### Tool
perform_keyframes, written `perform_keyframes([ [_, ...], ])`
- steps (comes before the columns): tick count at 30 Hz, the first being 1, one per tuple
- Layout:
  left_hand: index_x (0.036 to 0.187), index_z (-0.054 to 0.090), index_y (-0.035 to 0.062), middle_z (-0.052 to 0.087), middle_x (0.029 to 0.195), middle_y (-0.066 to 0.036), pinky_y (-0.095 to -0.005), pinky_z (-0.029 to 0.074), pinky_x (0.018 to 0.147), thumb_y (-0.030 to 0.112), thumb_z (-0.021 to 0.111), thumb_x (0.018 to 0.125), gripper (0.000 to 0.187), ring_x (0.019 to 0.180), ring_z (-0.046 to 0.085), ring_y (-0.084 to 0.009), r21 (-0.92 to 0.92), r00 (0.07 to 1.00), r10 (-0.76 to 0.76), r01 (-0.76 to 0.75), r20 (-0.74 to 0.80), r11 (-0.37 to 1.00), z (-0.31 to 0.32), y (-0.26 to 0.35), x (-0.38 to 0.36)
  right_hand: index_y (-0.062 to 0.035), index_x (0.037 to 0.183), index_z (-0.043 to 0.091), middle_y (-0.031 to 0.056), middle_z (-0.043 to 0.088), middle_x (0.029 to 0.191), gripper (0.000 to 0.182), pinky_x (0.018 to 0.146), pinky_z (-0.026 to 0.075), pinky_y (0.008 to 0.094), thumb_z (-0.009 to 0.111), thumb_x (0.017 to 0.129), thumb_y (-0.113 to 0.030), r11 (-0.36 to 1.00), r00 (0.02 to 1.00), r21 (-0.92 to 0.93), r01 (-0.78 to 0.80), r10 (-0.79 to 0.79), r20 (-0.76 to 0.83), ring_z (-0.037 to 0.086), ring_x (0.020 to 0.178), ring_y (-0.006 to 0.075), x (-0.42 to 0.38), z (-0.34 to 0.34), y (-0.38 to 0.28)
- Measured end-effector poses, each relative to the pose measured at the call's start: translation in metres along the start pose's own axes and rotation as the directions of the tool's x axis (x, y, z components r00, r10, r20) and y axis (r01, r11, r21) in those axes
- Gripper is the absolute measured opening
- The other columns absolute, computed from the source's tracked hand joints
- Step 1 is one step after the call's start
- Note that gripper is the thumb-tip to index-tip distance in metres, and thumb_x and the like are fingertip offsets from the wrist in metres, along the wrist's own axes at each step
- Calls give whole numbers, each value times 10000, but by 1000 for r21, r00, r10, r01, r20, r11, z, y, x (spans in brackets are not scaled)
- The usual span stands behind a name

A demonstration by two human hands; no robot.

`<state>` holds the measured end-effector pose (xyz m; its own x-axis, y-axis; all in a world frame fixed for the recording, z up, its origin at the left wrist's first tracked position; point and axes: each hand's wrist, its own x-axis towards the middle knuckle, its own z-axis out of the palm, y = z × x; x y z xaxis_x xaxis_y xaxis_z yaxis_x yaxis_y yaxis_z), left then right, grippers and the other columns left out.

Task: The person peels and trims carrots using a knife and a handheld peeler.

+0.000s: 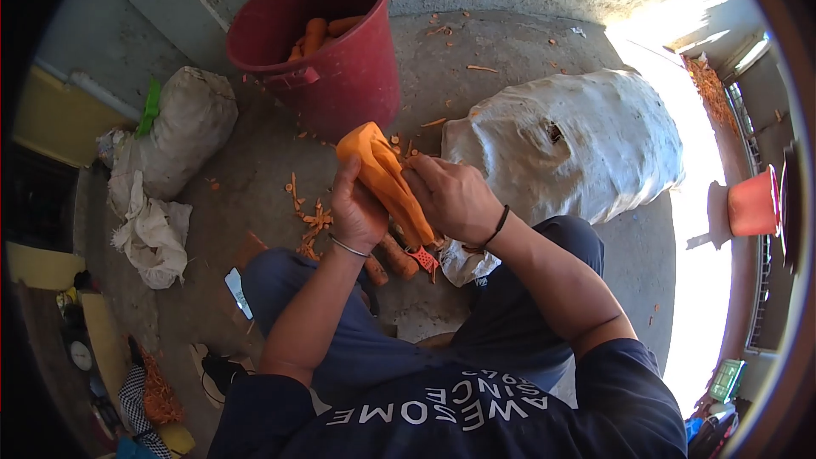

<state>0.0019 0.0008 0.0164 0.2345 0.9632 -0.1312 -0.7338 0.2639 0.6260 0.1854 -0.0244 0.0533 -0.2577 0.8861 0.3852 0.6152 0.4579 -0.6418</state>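
"While the left hand (359, 208) has its grip closed round the carrot (388, 185), what does the right hand (455, 197) hold?"

"I cannot tell. Its curled fingers meet the carrot's side and hide what is under them."

"And the other carrots (397, 255)?"

"Some lie below on the floor (625, 263), partly covered; more are in the bucket (361, 85), their lower parts out of sight."

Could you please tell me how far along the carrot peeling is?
Probably done: the smooth carrots in the bucket, with peelings scattered nearby. In hand: a large carrot, mostly bare and bright, held in the left hand, with the right hand at its side. Left: the duller carrots between the legs look unpeeled. I cannot tell whether the big sack holds more.
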Motion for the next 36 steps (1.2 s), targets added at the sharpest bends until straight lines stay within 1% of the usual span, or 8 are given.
perform_keyframes([
  [3,1443,522,103,602,1319,-86,-431,449,1115,466,620,1015,569,1227,599,-242,5,999,52,-52,-11,999,8,-3,-1,13,1129,652,210,715,856,220,674,578,471,633,1032,-184,999,999,-39,16,-14,46,716,772,412,-1,-2,-5],
  [9,1421,542,133,621,1287,-86,-509,540,973,571,530,1000,607,1138,644,-264,-141,999,-48,46,-12,989,14,2,-1,16,1141,655,164,718,778,279,626,566,403,618,1076,-253,965,995,246,-95,102,-15,739,685,285,6,-15,-2],
  [11,1403,549,142,631,1265,-84,-532,562,898,585,516,981,613,1067,663,-277,-96,996,-81,78,-33,992,1,0,2,18,1159,659,127,689,716,317,603,541,363,614,1087,-287,909,967,337,-247,251,35,684,611,204,9,-18,0],
  [15,1392,582,164,662,1256,-97,-521,542,923,587,525,980,594,1104,667,-289,-104,996,-84,83,-5,991,-4,-1,2,19,1169,663,112,673,722,335,595,524,360,608,1091,-302,787,897,432,-441,402,185,638,592,182,15,-27,-6],
  [21,1390,580,143,645,1292,-78,-471,514,1009,516,515,991,550,1163,636,-258,-44,998,3,-6,-61,999,12,1,4,22,1162,649,168,678,777,304,606,511,406,581,1095,-266,930,966,271,-248,217,139,667,620,292,10,-17,6],
  [23,1387,576,127,635,1302,-60,-433,489,1055,504,519,990,551,1203,611,-237,-31,996,-29,26,-85,999,11,1,4,23,1138,635,227,669,783,268,624,514,453,581,1081,-233,982,994,186,27,-46,98,675,662,405,10,-19,5],
  [26,1374,578,122,632,1293,-51,-416,482,1061,502,510,1010,531,1215,603,-222,-18,997,-30,29,-70,999,3,-3,5,23,1112,625,258,661,787,245,639,515,493,593,1067,-217,980,984,173,-102,74,162,673,722,454,8,-15,4],
  [36,1356,582,127,636,1270,-43,-388,478,1055,478,480,1056,473,1199,607,-197,-23,996,-6,3,-94,1000,10,-5,5,3,1041,596,255,628,723,208,635,513,514,594,1057,-204,991,993,119,-58,45,110,666,708,453,7,-7,3],
])
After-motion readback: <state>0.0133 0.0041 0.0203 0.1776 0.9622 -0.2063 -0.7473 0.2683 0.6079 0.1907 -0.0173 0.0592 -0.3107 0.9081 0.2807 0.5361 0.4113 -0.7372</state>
